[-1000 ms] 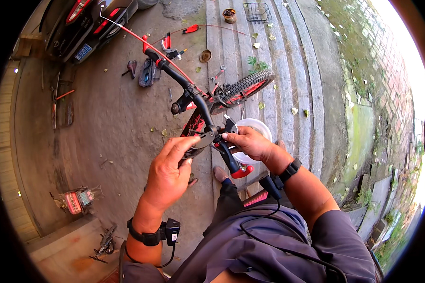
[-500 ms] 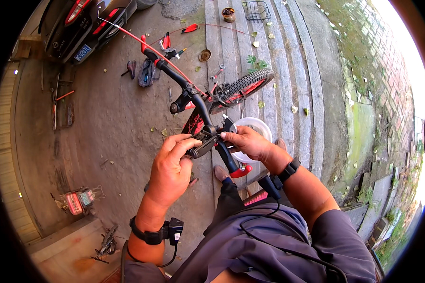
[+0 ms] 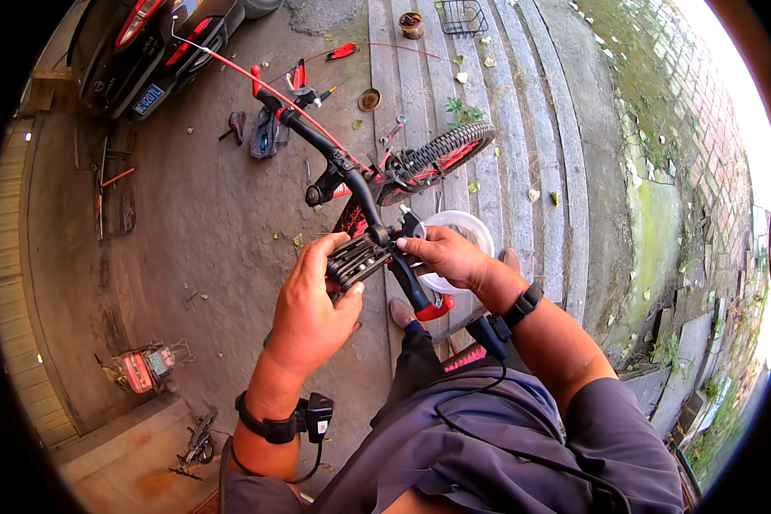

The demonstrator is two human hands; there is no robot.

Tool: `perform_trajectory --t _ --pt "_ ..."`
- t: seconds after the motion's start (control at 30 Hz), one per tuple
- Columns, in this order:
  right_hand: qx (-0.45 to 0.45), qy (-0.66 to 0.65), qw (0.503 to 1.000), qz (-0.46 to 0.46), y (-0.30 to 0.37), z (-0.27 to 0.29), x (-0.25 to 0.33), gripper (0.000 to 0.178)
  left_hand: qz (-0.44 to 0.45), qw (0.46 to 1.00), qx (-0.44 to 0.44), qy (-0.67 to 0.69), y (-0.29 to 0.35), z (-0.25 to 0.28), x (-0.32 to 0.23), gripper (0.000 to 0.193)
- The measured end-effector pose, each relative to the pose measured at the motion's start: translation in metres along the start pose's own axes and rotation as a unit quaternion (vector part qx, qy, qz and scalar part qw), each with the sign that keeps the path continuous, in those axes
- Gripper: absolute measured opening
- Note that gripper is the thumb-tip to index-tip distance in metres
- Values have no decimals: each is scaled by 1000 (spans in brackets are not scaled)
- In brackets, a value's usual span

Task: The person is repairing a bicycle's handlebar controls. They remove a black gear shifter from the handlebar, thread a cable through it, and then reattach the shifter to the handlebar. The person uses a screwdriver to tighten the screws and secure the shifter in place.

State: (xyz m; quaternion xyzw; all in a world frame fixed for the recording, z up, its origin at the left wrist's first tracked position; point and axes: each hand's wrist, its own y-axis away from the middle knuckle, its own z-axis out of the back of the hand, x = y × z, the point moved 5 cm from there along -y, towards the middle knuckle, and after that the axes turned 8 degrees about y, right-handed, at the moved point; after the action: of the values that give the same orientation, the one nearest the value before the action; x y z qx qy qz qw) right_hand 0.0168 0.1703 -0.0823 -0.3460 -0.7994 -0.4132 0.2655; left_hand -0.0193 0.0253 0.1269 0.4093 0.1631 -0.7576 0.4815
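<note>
My left hand (image 3: 310,301) holds a dark folding multi-tool (image 3: 356,260), its row of folded blades turned up, at the right part of the bicycle's black handlebar (image 3: 317,134). Fingers lie along its far side and the thumb along its near side. My right hand (image 3: 444,255) pinches at the brake lever (image 3: 412,224) and its clamp on the bar. What exactly sits under the thumb is hidden. The red-ended black grip (image 3: 417,291) points toward me just below. Beyond the bar lies the bike's knobbly tyre (image 3: 447,146).
A white bucket (image 3: 481,234) stands behind my right hand. On the ground lie a saddle (image 3: 236,125), a dark tool pouch (image 3: 268,137), a spanner (image 3: 393,130) and a wire basket (image 3: 462,17). A black car (image 3: 137,60) is parked at the far left.
The multi-tool has turned in my left hand, so its folded blades now face up. My left fingers have spread wider around it. My right hand stays at the brake lever.
</note>
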Motion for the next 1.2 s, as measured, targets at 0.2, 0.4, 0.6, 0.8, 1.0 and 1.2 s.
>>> perform_trajectory --t 0.2,0.4,0.6,0.8,1.0,1.2 --pt "2 -16 1000 5 -2 1 -4 37 -113 982 71 -136 -10 -2 -15 63" --pt "0 -13 1000 -1 0 0 0 37 -47 994 18 -94 -10 0 -3 64" --pt "-4 -15 1000 -6 2 0 1 37 46 998 24 23 -9 -2 5 64" --pt "-1 -25 1000 -5 0 0 -1 37 -46 995 29 -80 -9 -1 -8 64" --pt "-7 -21 1000 -13 3 0 3 34 -51 992 19 -113 -10 -2 -9 61" --pt "-8 -31 999 -15 6 -2 7 31 -112 988 32 -100 -14 -4 -13 46"
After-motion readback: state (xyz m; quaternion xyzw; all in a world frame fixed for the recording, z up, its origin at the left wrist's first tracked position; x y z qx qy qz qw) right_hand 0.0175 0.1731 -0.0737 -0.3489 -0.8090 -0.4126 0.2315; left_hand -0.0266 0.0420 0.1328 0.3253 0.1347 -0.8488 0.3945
